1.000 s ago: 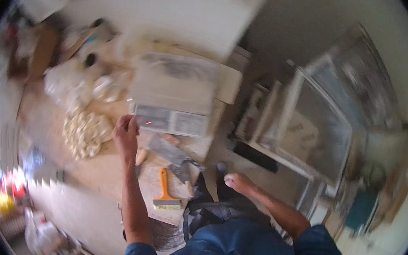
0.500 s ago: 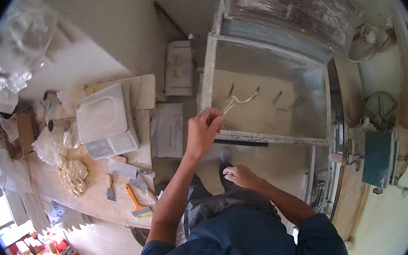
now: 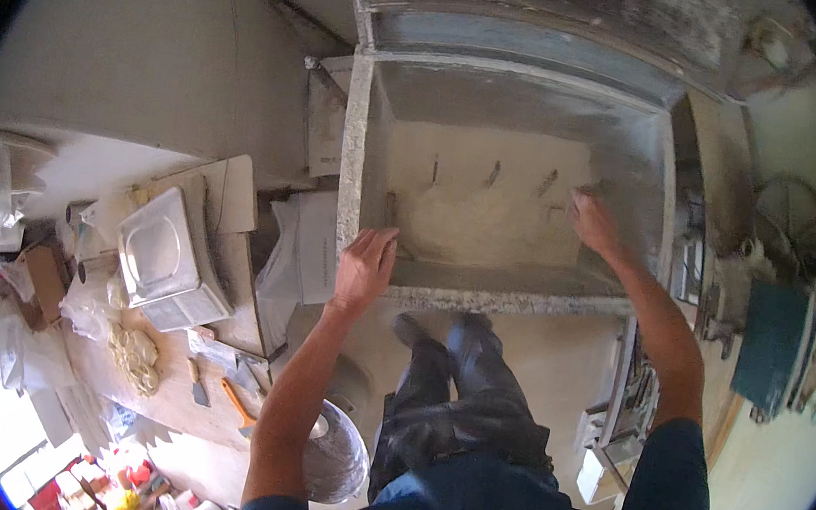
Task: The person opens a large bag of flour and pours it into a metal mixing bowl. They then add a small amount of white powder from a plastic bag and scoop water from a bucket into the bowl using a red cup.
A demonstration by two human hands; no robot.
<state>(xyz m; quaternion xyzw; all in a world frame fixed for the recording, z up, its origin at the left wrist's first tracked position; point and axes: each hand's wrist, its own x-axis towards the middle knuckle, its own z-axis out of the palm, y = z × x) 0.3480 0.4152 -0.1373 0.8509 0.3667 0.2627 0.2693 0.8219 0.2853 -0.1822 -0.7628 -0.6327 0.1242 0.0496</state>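
A wooden bin (image 3: 354, 153) with a worn, whitened rim holds a bed of pale powder (image 3: 482, 223). Several slender dark pieces stand or lie in the powder, among them a middle piece (image 3: 493, 174) and one farther right (image 3: 548, 181). My left hand (image 3: 364, 268) is at the bin's near left corner, its fingers pinched together; what they hold, if anything, is hidden. Inside the bin on the right, my right hand (image 3: 594, 222) is closed with its fingertips by a small dark bit, too blurred to name.
On the left, a wooden table carries a white scale (image 3: 167, 253), an orange-handled scraper (image 3: 236, 402), another scraper (image 3: 198, 382) and a pale coiled bundle (image 3: 135, 357). A plastic-covered bucket (image 3: 336, 458) stands near my left arm. A green machine part (image 3: 770, 347) is at right.
My left hand has moved to the bin's left corner, and the pale string it held is out of sight. My right hand has reached from near my body into the bin's right side.
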